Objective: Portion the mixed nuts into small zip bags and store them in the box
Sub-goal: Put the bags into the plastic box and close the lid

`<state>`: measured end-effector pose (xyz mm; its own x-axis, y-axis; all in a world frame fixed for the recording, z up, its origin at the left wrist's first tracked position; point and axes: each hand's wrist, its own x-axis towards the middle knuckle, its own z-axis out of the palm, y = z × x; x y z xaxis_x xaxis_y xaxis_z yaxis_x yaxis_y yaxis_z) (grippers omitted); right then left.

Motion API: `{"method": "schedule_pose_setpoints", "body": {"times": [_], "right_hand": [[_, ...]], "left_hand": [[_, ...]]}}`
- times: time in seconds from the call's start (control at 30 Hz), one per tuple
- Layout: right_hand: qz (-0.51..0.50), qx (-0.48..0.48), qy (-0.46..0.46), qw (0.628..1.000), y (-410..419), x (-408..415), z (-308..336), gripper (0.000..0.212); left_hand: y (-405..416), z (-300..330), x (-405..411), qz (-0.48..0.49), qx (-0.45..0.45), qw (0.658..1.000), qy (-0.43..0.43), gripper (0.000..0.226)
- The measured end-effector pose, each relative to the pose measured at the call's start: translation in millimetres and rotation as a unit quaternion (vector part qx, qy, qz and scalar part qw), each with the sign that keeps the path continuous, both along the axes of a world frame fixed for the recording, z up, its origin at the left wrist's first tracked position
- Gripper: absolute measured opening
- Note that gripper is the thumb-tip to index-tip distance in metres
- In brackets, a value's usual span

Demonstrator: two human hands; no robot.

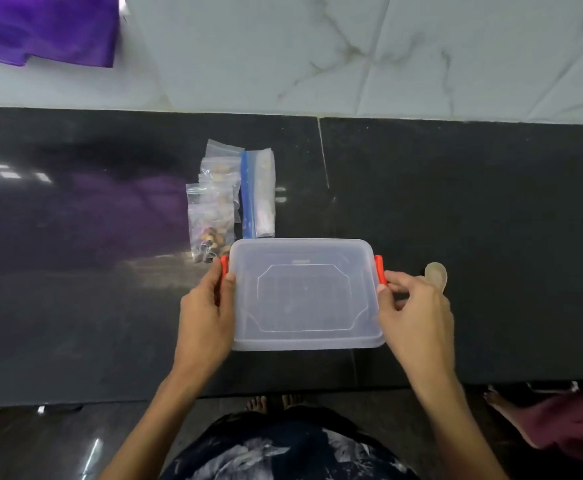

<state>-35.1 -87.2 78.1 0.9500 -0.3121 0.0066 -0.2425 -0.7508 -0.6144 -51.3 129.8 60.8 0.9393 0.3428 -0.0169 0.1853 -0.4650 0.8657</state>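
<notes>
Head view looks down on a dark polished stone counter where a translucent rectangular plastic box with a lid and orange side clips sits close to the near edge, about midway along it. The left hand curls round the box's left end, thumb on the lid rim and fingers against the orange clip there. The right hand pinches the orange clip at the right end between thumb and fingertips. Whether the clips are being opened or shut cannot be told, and the box looks empty through the cloudy lid, though that is not certain.

Just beyond the box's far left corner lies a loose pile of small clear zip bags filled with mixed nuts, overlapping one another; the nearest one touches or nearly touches the box. Beside them, toward the right, lies a larger clear zip bag with a blue seal strip, its contents too blurred to name. A pale round spoon-like scoop rests partly hidden behind the right hand.

By this showing, portioning seems largely done: several small bags are filled. Storing is what remains, since none of them is yet in the box. A purple cloth lies far back at the left.
</notes>
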Motion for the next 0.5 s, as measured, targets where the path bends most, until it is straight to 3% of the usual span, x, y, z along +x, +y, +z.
{"method": "schedule_pose_setpoints", "body": {"times": [0.13, 0.23, 0.3, 0.4, 0.5], "right_hand": [[0.006, 0.009, 0.014, 1.0, -4.0, 1.8, -2.1, 0.025], [0.007, 0.008, 0.013, 1.0, -4.1, 3.1, -2.9, 0.024], [0.007, 0.005, 0.012, 1.0, -4.7, 3.0, -3.5, 0.025], [0.01, 0.014, 0.006, 1.0, -5.6, 2.9, -4.2, 0.026], [0.013, 0.01, -0.001, 1.0, -5.7, 3.5, -4.9, 0.025]], "left_hand": [[-3.4, 0.3, -1.3, 0.054, 0.144, 0.987, 0.039, 0.035], [-2.2, 0.3, 2.1, 0.065, 0.161, 0.983, 0.053, 0.042], [5.8, -6.6, 5.3, 0.091, 0.1, 0.987, 0.087, 0.045], [18.2, -22.1, 7.5, 0.099, -0.148, 0.969, 0.171, 0.047], [16.7, -30.1, 8.5, 0.065, -0.232, 0.943, 0.231, 0.022]]}}
